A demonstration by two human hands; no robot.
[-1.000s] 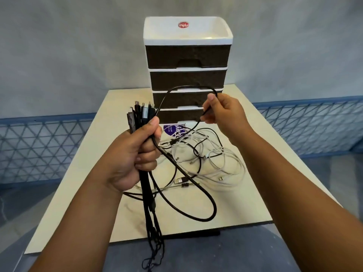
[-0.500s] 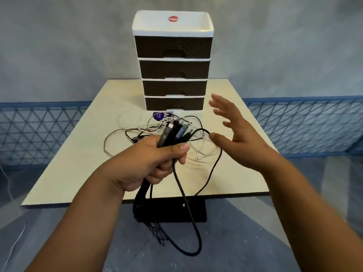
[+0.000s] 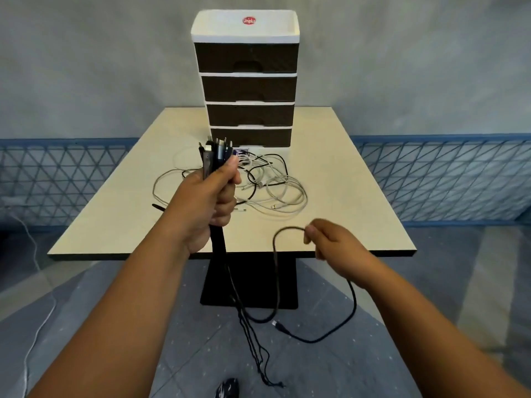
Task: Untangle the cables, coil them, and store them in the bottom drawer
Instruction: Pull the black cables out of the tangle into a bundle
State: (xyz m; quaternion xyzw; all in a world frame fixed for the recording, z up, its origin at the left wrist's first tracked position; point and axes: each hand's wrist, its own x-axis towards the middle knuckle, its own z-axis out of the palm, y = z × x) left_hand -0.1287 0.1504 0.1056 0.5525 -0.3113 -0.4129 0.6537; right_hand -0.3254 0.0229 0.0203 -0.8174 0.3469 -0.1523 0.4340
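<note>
**Head view: loose black cable could snag while the white tangle waits**

Head view: the left hand point(image 3: 205, 209) is fisted round a bundle of black cables point(image 3: 216, 156), plug ends up, tails hanging below the fist past the table edge. The right hand point(image 3: 330, 242), lower and to the right, pinches one thin black cable point(image 3: 275, 271) with curled fingers; its slack loops down toward the floor.

That dangling loop may catch the hanging tails or the table's black base, re-knotting what has been freed.

Beyond the left hand, a tangle of white and black cables point(image 3: 275, 188) lies on the cream table point(image 3: 359, 196); farther on stands the dark-brown four-drawer plastic unit, whose bottom drawer point(image 3: 253, 137) is closed.

The right fingertips are partly hidden, so the grip looks like a pinch. Which strands below the fist cross is hard to read.
</note>
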